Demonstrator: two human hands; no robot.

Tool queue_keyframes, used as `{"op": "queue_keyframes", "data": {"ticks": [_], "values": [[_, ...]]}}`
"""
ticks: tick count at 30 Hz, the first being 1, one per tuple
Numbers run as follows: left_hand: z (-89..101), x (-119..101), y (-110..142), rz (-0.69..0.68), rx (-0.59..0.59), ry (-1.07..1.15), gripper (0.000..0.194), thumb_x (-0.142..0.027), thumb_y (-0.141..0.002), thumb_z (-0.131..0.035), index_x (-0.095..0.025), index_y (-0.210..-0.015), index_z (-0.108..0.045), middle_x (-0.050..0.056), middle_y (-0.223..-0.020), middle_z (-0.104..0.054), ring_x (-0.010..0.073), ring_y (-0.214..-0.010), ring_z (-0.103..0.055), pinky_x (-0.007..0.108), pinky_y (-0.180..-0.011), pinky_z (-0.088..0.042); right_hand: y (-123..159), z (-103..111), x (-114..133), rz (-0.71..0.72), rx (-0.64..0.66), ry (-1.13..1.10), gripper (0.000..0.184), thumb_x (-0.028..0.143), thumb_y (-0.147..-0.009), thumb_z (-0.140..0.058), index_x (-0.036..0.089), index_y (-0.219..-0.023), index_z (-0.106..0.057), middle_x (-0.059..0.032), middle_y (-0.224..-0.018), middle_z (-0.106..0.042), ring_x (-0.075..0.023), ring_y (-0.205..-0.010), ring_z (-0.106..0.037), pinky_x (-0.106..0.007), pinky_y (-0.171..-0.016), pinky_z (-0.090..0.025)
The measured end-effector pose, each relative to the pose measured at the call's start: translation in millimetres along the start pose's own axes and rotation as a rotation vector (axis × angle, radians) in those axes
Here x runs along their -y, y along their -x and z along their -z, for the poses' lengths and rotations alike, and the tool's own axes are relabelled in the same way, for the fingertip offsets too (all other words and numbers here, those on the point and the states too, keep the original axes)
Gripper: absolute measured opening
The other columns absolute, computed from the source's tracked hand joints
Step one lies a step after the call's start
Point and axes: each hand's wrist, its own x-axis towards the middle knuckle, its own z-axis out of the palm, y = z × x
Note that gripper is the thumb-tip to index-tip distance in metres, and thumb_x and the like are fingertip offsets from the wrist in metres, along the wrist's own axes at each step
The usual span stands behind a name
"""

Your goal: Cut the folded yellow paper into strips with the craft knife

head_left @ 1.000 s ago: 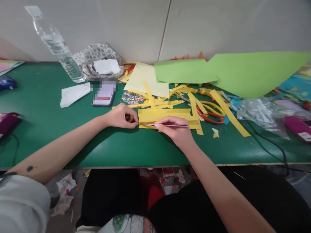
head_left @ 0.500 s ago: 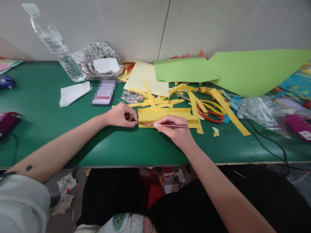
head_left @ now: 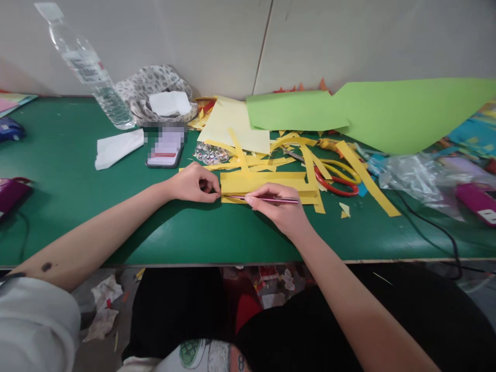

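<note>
A folded strip of yellow paper lies lengthwise on the green table in front of me, its crease running left to right. My left hand pinches the paper's left end between thumb and finger, the other fingers curled. In my right hand is a slim pink pen-like tool, gripped like a pencil. Its thin tip points left and rests along the paper's fold, close to my left fingertips. Whether it is tweezers or a pen I cannot tell. Part of the paper is hidden under my right hand.
Scissors with red and yellow handles lie among yellow paper strips. Green paper sheets lean at the back. A phone, a water bottle, a bag of small gems and a black cable surround the work.
Almost nothing differs. Both hands, the paper and the pink tool keep their places; only the camera view has shifted slightly.
</note>
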Motion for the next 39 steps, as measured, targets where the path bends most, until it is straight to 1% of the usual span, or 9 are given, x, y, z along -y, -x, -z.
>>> {"op": "queue_keyframes", "data": {"ticks": [7,11,15,19,22,29,33,39], "values": [[-1.2,1.9,0.0,-0.014,0.000,0.005,0.008,-0.018,-0.068,-0.064,-0.013,-0.066,-0.070,-0.003,-0.047,-0.057,0.0041,-0.041,-0.042,0.016,-0.043,-0.035,-0.7,0.9,-6.2,-0.018,-0.066,-0.043,0.012,0.025,-0.068,-0.072,0.020,-0.060,-0.065,0.0009,-0.052,-0.063,-0.0140,-0.050,-0.057,-0.029,-0.052,-0.044],[-1.3,2.7,0.6,-0.024,0.012,-0.018,0.008,-0.019,-0.069,-0.064,-0.013,-0.070,-0.068,-0.005,-0.048,-0.056,0.0041,-0.042,-0.043,0.016,-0.045,-0.036,-0.9,2.1,-5.7,-0.016,-0.054,-0.056,0.012,0.026,-0.068,-0.073,0.020,-0.062,-0.065,0.0005,-0.054,-0.064,-0.0143,-0.051,-0.058,-0.029,-0.053,-0.045],[0.0,1.8,1.3,-0.022,0.005,-0.047,0.012,-0.023,-0.070,-0.066,-0.014,-0.075,-0.069,-0.005,-0.048,-0.056,0.0046,-0.042,-0.044,0.016,-0.046,-0.036,-0.8,2.2,-2.4,-0.030,-0.027,-0.064,0.012,0.027,-0.067,-0.074,0.020,-0.062,-0.066,0.0008,-0.054,-0.064,-0.0141,-0.052,-0.059,-0.029,-0.053,-0.045],[0.4,2.3,1.8,-0.033,-0.017,-0.066,0.013,-0.026,-0.070,-0.067,-0.015,-0.075,-0.071,-0.005,-0.049,-0.056,0.0048,-0.042,-0.044,0.017,-0.046,-0.036,-0.4,0.4,-1.8,-0.028,-0.027,-0.054,0.011,0.028,-0.068,-0.073,0.020,-0.062,-0.068,0.0007,-0.054,-0.064,-0.0133,-0.050,-0.057,-0.027,-0.050,-0.043],[-0.4,4.2,2.0,-0.038,-0.033,-0.067,0.015,-0.028,-0.072,-0.068,-0.014,-0.075,-0.072,-0.004,-0.050,-0.057,0.0050,-0.043,-0.045,0.017,-0.046,-0.036,-0.5,0.0,-1.8,-0.035,-0.024,-0.063,0.011,0.028,-0.067,-0.074,0.019,-0.062,-0.068,0.0003,-0.056,-0.065,-0.0131,-0.051,-0.057,-0.027,-0.051,-0.044],[-0.3,5.2,1.3,-0.019,-0.018,-0.055,0.018,-0.030,-0.073,-0.067,-0.013,-0.074,-0.074,-0.002,-0.051,-0.058,0.0054,-0.044,-0.046,0.017,-0.046,-0.037,-0.8,1.9,0.6,-0.044,-0.012,-0.041,0.011,0.027,-0.067,-0.073,0.018,-0.062,-0.069,-0.0001,-0.055,-0.064,-0.0129,-0.053,-0.056,-0.026,-0.051,-0.043],[-0.4,5.2,0.7,-0.016,0.000,-0.044,0.016,-0.029,-0.073,-0.067,-0.014,-0.074,-0.074,-0.002,-0.051,-0.059,0.0052,-0.044,-0.046,0.017,-0.045,-0.036,-1.2,6.3,0.3,-0.059,-0.013,-0.044,0.011,0.027,-0.066,-0.073,0.018,-0.062,-0.069,-0.0003,-0.054,-0.064,-0.0133,-0.051,-0.056,-0.027,-0.050,-0.043],[-0.3,6.4,0.8,0.005,0.008,-0.018,0.015,-0.027,-0.073,-0.068,-0.014,-0.074,-0.073,-0.002,-0.051,-0.058,0.0052,-0.044,-0.046,0.017,-0.046,-0.036,-0.1,22.5,-4.7,-0.086,-0.029,-0.062,0.012,0.028,-0.064,-0.077,0.019,-0.062,-0.070,0.0002,-0.054,-0.065,-0.0135,-0.051,-0.058,-0.027,-0.051,-0.046]]}}
